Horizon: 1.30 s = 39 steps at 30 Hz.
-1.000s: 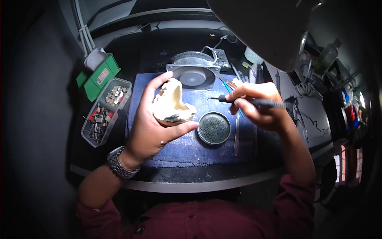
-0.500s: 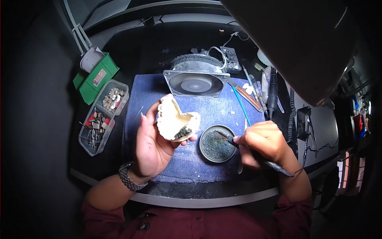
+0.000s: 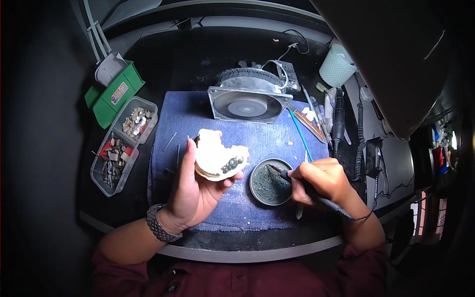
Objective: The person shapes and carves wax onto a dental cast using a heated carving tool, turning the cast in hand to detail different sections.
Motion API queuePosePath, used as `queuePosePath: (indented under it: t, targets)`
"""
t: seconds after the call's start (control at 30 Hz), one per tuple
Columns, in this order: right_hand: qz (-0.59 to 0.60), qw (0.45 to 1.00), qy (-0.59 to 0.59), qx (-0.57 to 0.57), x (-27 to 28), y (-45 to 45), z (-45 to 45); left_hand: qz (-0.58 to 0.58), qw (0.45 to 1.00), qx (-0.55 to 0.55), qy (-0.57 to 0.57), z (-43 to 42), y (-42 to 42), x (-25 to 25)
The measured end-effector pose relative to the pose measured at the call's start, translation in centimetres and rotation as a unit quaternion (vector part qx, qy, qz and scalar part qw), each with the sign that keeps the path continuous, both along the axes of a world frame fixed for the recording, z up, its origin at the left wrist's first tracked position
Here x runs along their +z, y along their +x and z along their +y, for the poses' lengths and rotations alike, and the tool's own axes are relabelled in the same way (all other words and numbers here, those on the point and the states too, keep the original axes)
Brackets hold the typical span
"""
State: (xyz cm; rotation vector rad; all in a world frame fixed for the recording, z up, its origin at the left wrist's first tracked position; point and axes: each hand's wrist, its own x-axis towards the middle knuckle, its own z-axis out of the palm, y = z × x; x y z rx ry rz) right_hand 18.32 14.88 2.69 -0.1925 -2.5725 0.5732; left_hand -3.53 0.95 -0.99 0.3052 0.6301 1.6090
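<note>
1. The surface [image 3: 247,255] has a pale front edge, nearest the wearer.
2. The left hand [image 3: 195,195], with a metal-link watch [image 3: 158,223] at its wrist, supports a dental cast [image 3: 213,156]. The thumb stands upright at the cast's left side; the other fingers lie beneath and behind it.
3. The cast is raised above a blue cloth [image 3: 190,116], left of a round tin. Rounded dark grey-green material [image 3: 233,164] sits on its near right part.
4. The right hand [image 3: 321,182] pinches a corded, pen-shaped tool [image 3: 332,205] between thumb and fingers. The tool tip is inside the rim of the round tin [image 3: 269,203], over dark shavings [image 3: 267,188]; contact with them cannot be determined.
5. Left of the cloth, a clear two-compartment box [image 3: 126,169] contains small metal-shanked parts in the near section and pale pieces in the far section.
6. Beyond the tin, a teal stick [image 3: 300,133] lies beside a brown-handled knife [image 3: 310,128]. A black handpiece [image 3: 339,116] lies farther right.
7. A square-framed fan [image 3: 247,106] stands at the cloth's far edge.
8. A green bin [image 3: 114,101] is at far left, a pale textured cup [image 3: 336,67] at far right.
</note>
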Motion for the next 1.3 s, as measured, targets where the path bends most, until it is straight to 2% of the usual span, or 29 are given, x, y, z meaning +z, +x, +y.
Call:
queuePosePath:
  t: [0.23, 0.3, 0.33, 0.37, 0.43, 0.53, 0.63, 0.73, 0.87, 1.0, 1.1, 1.17, 1.23, 1.3]
  targets:
    - [-0.007, 1.000, -0.026, -0.003, 0.1, 0.0, 0.0, 0.023, 1.000, 0.013, 0.017, 0.0, 0.0, 0.0]
    - [0.037, 0.999, -0.015, 0.011, 0.6, 0.1, 0.0, 0.026, 0.999, 0.020, 0.021, -0.1, -0.2, -0.1]
    - [0.117, 0.993, 0.007, -0.004, 0.8, 0.0, -0.1, 0.028, 0.999, 0.025, 0.024, -0.1, -0.2, -0.1]
    - [0.134, 0.991, 0.000, -0.011, 1.4, 0.8, -0.3, 0.030, 0.999, 0.038, -0.010, 0.0, 0.0, 0.6]
    - [0.197, 0.968, -0.114, -0.102, 0.3, 2.5, -2.0, 0.027, 0.999, 0.023, 0.016, 0.0, -0.2, 0.6]
    - [0.206, 0.962, -0.177, -0.035, 0.1, 1.3, -1.8, 0.010, 0.999, 0.044, -0.006, 0.2, 0.1, 1.1]
    - [0.188, 0.981, -0.037, -0.023, -0.1, 0.4, -1.5, -0.039, 0.999, 0.016, 0.008, 0.3, -0.2, 1.1]
    - [0.195, 0.980, 0.034, 0.008, 0.3, -0.5, -1.6, -0.062, 0.997, 0.002, 0.039, 0.3, -0.3, 0.6]
    - [0.161, 0.985, 0.054, 0.025, 1.0, -0.1, -2.4, -0.078, 0.995, -0.025, 0.057, 0.3, -0.3, 0.7]
    - [0.243, 0.959, -0.131, -0.060, 3.0, -1.1, -5.1, -0.071, 0.995, -0.018, 0.072, 0.4, -0.3, 0.4]
    - [0.192, 0.980, -0.037, -0.020, 4.6, -2.1, -3.9, -0.058, 0.994, -0.041, 0.082, 0.4, -0.1, 0.2]
    - [0.216, 0.973, -0.077, -0.029, 4.0, -2.7, -4.2, -0.023, 0.996, -0.034, 0.073, 0.1, 0.2, 1.0]
    - [0.256, 0.954, -0.156, -0.023, 1.5, -3.2, -4.8, -0.058, 0.993, -0.047, 0.087, 0.0, -0.1, 0.9]
    - [0.208, 0.968, -0.139, -0.024, 0.4, -2.8, -4.9, -0.067, 0.992, -0.054, 0.088, 0.1, -0.2, 0.8]
